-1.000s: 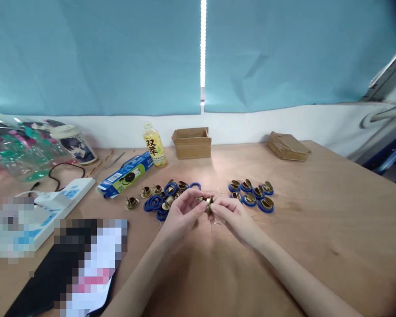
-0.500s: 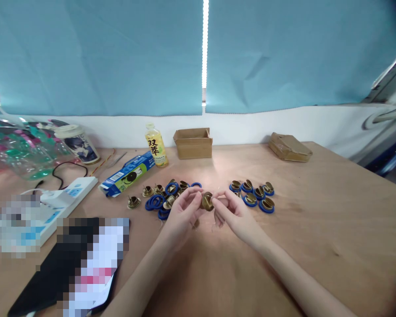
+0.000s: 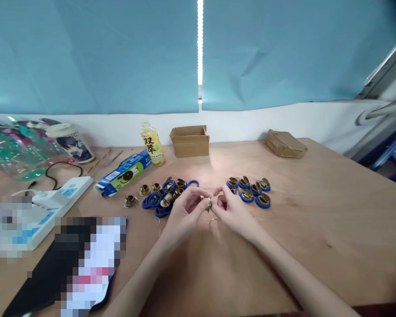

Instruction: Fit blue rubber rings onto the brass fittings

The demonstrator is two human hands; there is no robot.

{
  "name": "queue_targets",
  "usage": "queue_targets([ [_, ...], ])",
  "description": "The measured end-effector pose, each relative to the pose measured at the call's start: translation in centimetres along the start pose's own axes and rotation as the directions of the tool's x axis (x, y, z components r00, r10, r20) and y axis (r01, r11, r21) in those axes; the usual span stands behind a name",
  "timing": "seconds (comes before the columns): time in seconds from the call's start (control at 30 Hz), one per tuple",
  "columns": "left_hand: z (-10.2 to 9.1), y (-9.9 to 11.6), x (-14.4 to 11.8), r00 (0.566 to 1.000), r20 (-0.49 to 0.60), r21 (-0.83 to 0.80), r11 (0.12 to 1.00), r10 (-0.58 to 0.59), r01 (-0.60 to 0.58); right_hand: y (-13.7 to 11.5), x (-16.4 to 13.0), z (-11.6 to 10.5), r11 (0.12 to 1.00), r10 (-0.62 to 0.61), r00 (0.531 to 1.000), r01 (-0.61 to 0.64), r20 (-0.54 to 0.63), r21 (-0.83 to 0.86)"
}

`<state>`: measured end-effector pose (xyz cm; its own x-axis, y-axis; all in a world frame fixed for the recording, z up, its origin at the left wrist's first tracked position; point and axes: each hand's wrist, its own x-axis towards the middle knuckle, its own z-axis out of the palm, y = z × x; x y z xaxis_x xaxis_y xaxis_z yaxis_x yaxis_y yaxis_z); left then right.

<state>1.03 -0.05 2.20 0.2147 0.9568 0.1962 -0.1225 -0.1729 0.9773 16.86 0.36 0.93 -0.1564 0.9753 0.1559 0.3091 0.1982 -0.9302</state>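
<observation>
A small round brass-coloured metal fitting [image 3: 208,203] is turned nearly edge-on between my two hands. My left hand [image 3: 186,211] pinches it from the left, thumb and fingers closed. From the right, my right hand [image 3: 232,211] grips the same piece with thumb and fingertips, which partly hide it. Beside my left hand lies a loose pile of brass fittings [image 3: 166,200] and blue rings [image 3: 151,201]. Beyond my right hand sit several brass fittings with blue rings around their bases [image 3: 263,200]. Thin curved wire rings [image 3: 214,219] lie close below my hands.
At the back stand a yellow-labelled bottle [image 3: 153,145], an open cardboard box [image 3: 190,144] and a brown package [image 3: 285,144]. A blue carton [image 3: 125,172], a white power strip [image 3: 66,193], a patterned cup [image 3: 73,145] and a phone [image 3: 89,264] are on the left.
The brass fitting has turned from showing its flat face to nearly edge-on, still between both hands. The view has shifted slightly, moving the scene a little left and up.
</observation>
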Motion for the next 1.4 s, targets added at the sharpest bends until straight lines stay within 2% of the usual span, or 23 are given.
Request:
queue_targets([
  [0.07,-0.2,0.1,0.1,0.998,-0.061,0.051,0.998,0.025,-0.022,0.1,0.3,-0.8,1.0,-0.007,0.999,0.008,0.052,-0.025],
  [0.13,-0.6,0.1,0.2,0.992,-0.121,0.038,0.999,0.022,-0.018,0.3,0.7,-1.8,0.998,-0.006,0.999,0.008,0.039,-0.056],
  [0.3,-1.6,-0.6,1.0,0.96,-0.239,-0.293,0.953,-0.148,0.074,0.6,1.3,-2.9,0.973,-0.044,0.992,0.015,-0.121,-0.232],
  [0.4,-1.9,-0.4,1.5,0.944,-0.247,-0.38,0.918,-0.22,0.115,0.7,0.8,-2.3,0.917,-0.122,0.99,0.087,-0.066,-0.389],
  [0.57,-2.4,0.2,1.7,0.939,-0.286,-0.348,0.934,-0.189,0.083,1.9,0.1,0.4,0.792,-0.296,0.952,0.293,0.082,-0.535],
  [0.67,-2.9,-0.1,1.8,0.93,-0.328,-0.271,0.96,-0.167,0.077,2.9,0.5,1.7,0.718,-0.352,0.924,0.368,0.148,-0.591],
  [0.8,-3.1,-0.6,1.9,0.918,-0.378,-0.16,0.985,-0.118,0.06,3.6,2.4,2.2,0.594,-0.31,0.933,0.342,0.184,-0.729],
  [0.9,-2.9,-0.5,2.0,0.928,-0.362,-0.107,0.993,-0.088,0.053,3.7,4.7,2.3,0.515,-0.269,0.934,0.344,0.234,-0.785],
  [1.03,-2.4,-0.4,1.8,0.953,-0.286,-0.113,0.991,-0.097,0.066,3.9,7.5,3.0,0.517,-0.258,0.926,0.373,0.275,-0.77],
  [1.17,-2.1,-0.7,1.6,0.968,-0.234,-0.162,0.985,-0.091,0.054,3.9,8.9,3.3,0.55,-0.277,0.914,0.403,0.295,-0.732],
  [1.3,-1.8,-0.7,1.3,0.975,-0.213,-0.205,0.979,-0.062,0.018,3.2,8.4,1.4,0.625,-0.311,0.926,0.369,0.214,-0.688],
  [1.4,-1.6,-0.7,1.2,0.972,-0.228,-0.217,0.976,-0.064,0.013,2.5,6.7,-0.9,0.708,-0.318,0.938,0.333,0.14,-0.623],
])
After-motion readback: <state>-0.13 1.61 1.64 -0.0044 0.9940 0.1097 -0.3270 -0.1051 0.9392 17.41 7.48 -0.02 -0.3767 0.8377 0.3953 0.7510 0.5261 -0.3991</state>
